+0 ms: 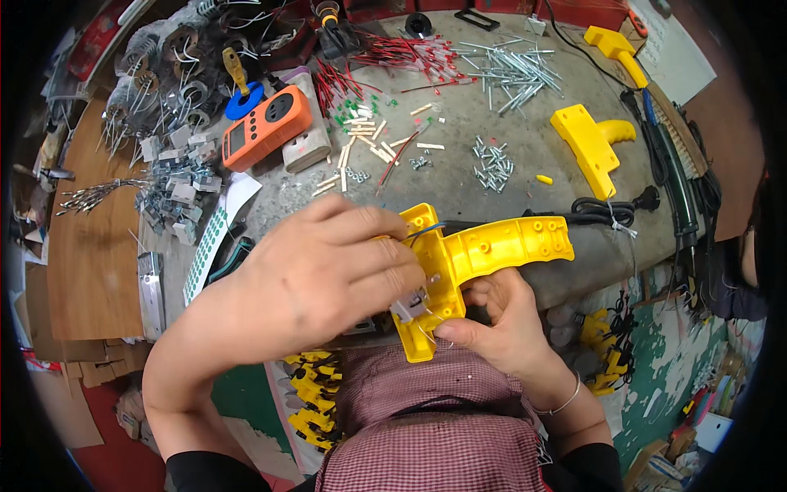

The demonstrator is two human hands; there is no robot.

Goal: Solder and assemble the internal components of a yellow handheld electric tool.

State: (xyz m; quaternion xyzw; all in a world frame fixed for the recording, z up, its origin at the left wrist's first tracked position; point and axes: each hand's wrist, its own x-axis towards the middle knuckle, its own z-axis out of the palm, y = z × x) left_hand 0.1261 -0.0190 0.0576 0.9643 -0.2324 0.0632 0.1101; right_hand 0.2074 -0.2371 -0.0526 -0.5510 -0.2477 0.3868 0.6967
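My right hand [510, 324] grips an open yellow plastic pistol-shaped housing half [500, 248] from below, thumb on its rim near the lower end. The hollow inside, with its round screw posts, faces up, and the handle points right. Over the housing's left part lies my left hand [336, 266], its fingers curled in and closed. What the fingertips pinch is hidden. Just below them a small grey block-shaped part [411, 305] with thin pale wires sits at the housing's lower section. A blue wire [426, 232] shows near the index finger.
On the bench are an orange meter [266, 127], long screws [516, 74], short screws [493, 166], red wires [410, 59] and another yellow housing [584, 148] with a black cord [602, 211]. Grey block parts [180, 176] and coils pile up left. Yellow tool bodies [314, 398] lie below the bench.
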